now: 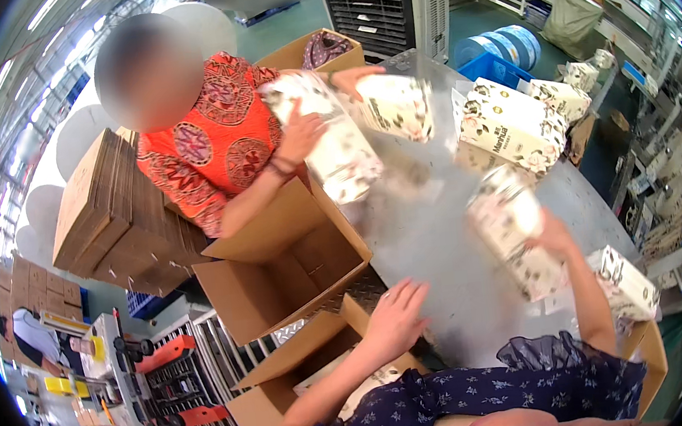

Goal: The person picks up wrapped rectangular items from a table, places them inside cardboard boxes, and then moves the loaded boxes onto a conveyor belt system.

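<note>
My right hand [556, 239] is closed on a white tissue pack [511, 232] with a floral print, held over the metal table [448, 285] and blurred by motion. My left hand [399, 317] holds nothing; its fingers are stretched out above the table's left edge. Below that forearm stands an open carton [265, 404] with a floral pack [376, 386] inside. Just beyond it sits another open cardboard carton [283, 290], with no pack visible in it. Another floral pack [624, 283] lies beside my right forearm.
Across the table, a co-worker in a red patterned top [238, 141] handles floral packs [334, 143]. More packs [510, 124] are stacked at the far right by a blue bin [496, 70]. Flattened cartons [120, 211] stand at left, near a roller conveyor [226, 350].
</note>
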`<state>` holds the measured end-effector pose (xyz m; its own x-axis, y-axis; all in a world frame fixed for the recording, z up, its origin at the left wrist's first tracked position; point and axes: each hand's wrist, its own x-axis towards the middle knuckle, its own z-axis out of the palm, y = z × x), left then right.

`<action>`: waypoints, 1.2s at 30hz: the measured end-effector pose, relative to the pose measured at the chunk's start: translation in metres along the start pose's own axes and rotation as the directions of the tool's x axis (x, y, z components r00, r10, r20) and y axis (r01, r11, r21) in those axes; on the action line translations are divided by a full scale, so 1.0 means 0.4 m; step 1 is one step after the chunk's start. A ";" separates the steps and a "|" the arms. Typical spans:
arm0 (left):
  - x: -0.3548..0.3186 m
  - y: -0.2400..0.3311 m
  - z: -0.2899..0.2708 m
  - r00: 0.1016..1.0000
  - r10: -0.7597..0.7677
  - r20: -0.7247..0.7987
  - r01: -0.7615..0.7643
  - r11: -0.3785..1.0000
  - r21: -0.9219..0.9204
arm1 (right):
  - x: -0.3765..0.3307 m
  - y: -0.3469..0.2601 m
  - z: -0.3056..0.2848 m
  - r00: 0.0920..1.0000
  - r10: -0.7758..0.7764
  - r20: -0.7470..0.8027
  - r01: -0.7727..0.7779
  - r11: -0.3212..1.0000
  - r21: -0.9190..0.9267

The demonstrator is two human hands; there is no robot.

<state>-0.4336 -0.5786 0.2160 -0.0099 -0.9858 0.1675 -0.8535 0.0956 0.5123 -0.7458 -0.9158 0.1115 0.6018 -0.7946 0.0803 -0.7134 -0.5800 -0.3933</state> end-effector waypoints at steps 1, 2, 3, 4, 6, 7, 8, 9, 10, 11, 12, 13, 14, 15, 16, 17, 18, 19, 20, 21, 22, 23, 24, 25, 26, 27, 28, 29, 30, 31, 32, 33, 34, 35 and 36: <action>0.076 0.025 0.012 0.995 0.103 -0.010 -0.102 0.989 0.104 | -0.016 -0.062 -0.001 0.982 -0.187 0.032 0.183 0.978 0.101; 0.148 0.041 0.047 0.990 0.137 0.022 -0.139 0.977 0.163 | 0.010 -0.123 -0.013 0.917 -0.321 0.236 0.267 0.936 0.231; 0.204 0.045 0.086 0.985 0.163 0.059 -0.172 0.958 0.228 | 0.059 -0.199 -0.058 0.690 -0.438 0.576 0.192 0.878 0.438; 0.240 0.041 0.131 0.977 0.142 0.161 -0.189 0.926 0.328 | 0.127 -0.211 -0.078 0.582 -0.255 0.772 -0.036 0.940 0.338; 0.290 0.029 0.230 0.975 0.069 0.210 -0.150 0.904 0.401 | 0.288 -0.092 -0.012 0.949 -0.290 0.127 0.303 0.948 -0.099; 0.309 0.022 0.251 0.972 0.054 0.228 -0.137 0.921 0.365 | 0.402 -0.097 -0.043 0.998 -0.045 0.034 0.048 0.995 -0.082; 0.335 0.014 0.256 0.967 0.055 0.249 -0.137 0.936 0.323 | 0.490 -0.006 -0.025 0.895 -0.282 -0.347 0.142 0.915 -0.378; 0.343 0.002 0.259 0.964 0.025 0.263 -0.103 0.953 0.286 | 0.585 0.039 -0.040 0.856 -0.335 -0.393 0.111 0.862 -0.494; 0.345 -0.014 0.267 0.983 0.122 0.138 -0.157 0.947 0.282 | 0.655 0.062 -0.066 0.955 -0.080 -0.287 -0.011 0.953 -0.303; 0.355 -0.009 0.267 0.979 0.145 0.142 -0.179 0.945 0.274 | 0.706 0.168 -0.050 0.964 0.019 -0.265 -0.135 0.896 -0.424; 0.349 -0.011 0.262 0.983 0.113 0.144 -0.150 0.948 0.279 | 0.718 0.173 0.005 0.971 0.058 -0.234 -0.183 0.809 -0.559; 0.321 -0.022 0.257 0.989 0.045 0.142 -0.085 0.954 0.289 | 0.709 0.062 0.024 0.985 0.077 -0.156 -0.156 0.788 -0.596; 0.317 -0.023 0.252 0.994 0.076 0.075 -0.097 0.938 0.333 | 0.713 0.130 0.041 0.975 0.067 -0.211 -0.184 0.777 -0.602; 0.291 -0.030 0.237 0.996 0.083 0.018 -0.083 0.920 0.383 | 0.689 0.132 0.057 0.978 0.006 -0.207 -0.144 0.738 -0.660; 0.266 -0.026 0.197 0.993 0.100 -0.056 -0.069 0.909 0.412 | 0.657 0.206 0.056 0.960 -0.150 -0.236 -0.052 0.734 -0.677; 0.240 -0.021 0.143 0.983 0.124 -0.135 -0.050 0.891 0.452 | 0.642 0.240 0.057 0.911 -0.309 -0.274 0.038 0.723 -0.690; 0.190 0.002 0.062 0.981 0.039 -0.190 0.042 0.913 0.405 | 0.607 0.188 0.061 0.951 -0.214 -0.224 0.012 0.748 -0.664; 0.136 0.028 -0.035 0.970 -0.024 -0.243 0.110 0.931 0.349 | 0.551 0.108 0.014 0.978 -0.104 -0.181 -0.040 0.758 -0.651; 0.077 0.031 -0.104 0.941 -0.098 -0.324 0.180 0.956 0.232 | 0.482 0.068 -0.035 0.988 0.029 -0.153 -0.122 0.751 -0.649; 0.007 0.034 -0.172 0.902 -0.186 -0.390 0.245 0.964 0.107 | 0.436 0.069 -0.047 0.991 0.028 -0.129 -0.104 0.763 -0.637; -0.065 0.063 -0.270 0.874 -0.206 -0.441 0.209 0.977 -0.042 | 0.409 0.064 -0.047 0.995 0.016 -0.096 -0.072 0.781 -0.620; -0.155 0.059 -0.307 0.847 -0.363 -0.387 0.300 0.929 -0.216 | 0.376 0.062 -0.047 0.998 0.008 -0.065 -0.046 0.798 -0.601; -0.223 0.075 -0.340 0.854 -0.354 -0.381 0.231 0.915 -0.330 | 0.361 0.045 -0.044 0.999 -0.015 -0.042 -0.011 0.827 -0.562; -0.295 0.062 -0.347 0.852 -0.434 -0.294 0.288 0.856 -0.429 | 0.321 0.045 -0.059 0.999 -0.011 -0.046 -0.016 0.837 -0.547; -0.380 0.063 -0.346 0.821 -0.528 -0.217 0.362 0.776 -0.517 | 0.296 0.023 -0.070 0.999 -0.033 -0.037 0.008 0.847 -0.532; -0.457 0.065 -0.347 0.779 -0.613 -0.131 0.437 0.682 -0.587 | 0.260 0.019 -0.076 0.993 -0.102 0.055 0.116 0.868 -0.482; -0.572 0.003 -0.254 0.757 -0.652 -0.033 0.593 0.708 -0.384 | 0.216 0.020 -0.079 0.975 -0.167 0.145 0.213 0.884 -0.417; -0.688 -0.061 -0.157 0.728 -0.683 0.065 0.684 0.715 -0.147 | 0.176 0.020 -0.077 0.946 -0.234 0.226 0.302 0.889 -0.345; -0.721 -0.074 -0.090 0.622 -0.760 0.191 0.776 0.630 -0.022 | 0.130 -0.023 -0.057 0.935 -0.247 0.254 0.297 0.937 -0.186; -0.770 -0.103 0.003 0.596 -0.749 0.290 0.737 0.653 0.171 | 0.074 -0.117 -0.029 0.923 -0.267 0.277 0.283 0.959 -0.019; -0.774 -0.118 0.068 0.549 -0.723 0.419 0.697 0.673 0.247 | 0.025 -0.196 0.012 0.908 -0.333 0.257 0.332 0.942 0.048; -0.815 -0.148 0.148 0.631 -0.631 0.451 0.606 0.764 0.220 | -0.013 -0.275 0.047 0.890 -0.393 0.232 0.376 0.919 0.115; -0.824 -0.188 0.204 0.741 -0.477 0.473 0.493 0.864 0.100 | -0.033 -0.357 0.037 0.903 -0.332 0.272 0.308 0.943 0.129; -0.821 -0.235 0.258 0.627 -0.413 0.661 0.562 0.827 -0.015 | -0.040 -0.423 0.019 0.911 -0.270 0.313 0.236 0.961 0.142; -0.807 -0.264 0.275 0.660 -0.365 0.656 0.549 0.831 -0.091 | -0.052 -0.460 0.008 0.922 -0.282 0.264 0.256 0.958 0.130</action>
<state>-0.3977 -0.2855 0.0151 -0.0374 -0.7763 -0.6292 -0.6674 -0.4492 0.5939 -0.6260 -0.7920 0.1793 0.8510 -0.5220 -0.0568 -0.4828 -0.7353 -0.4757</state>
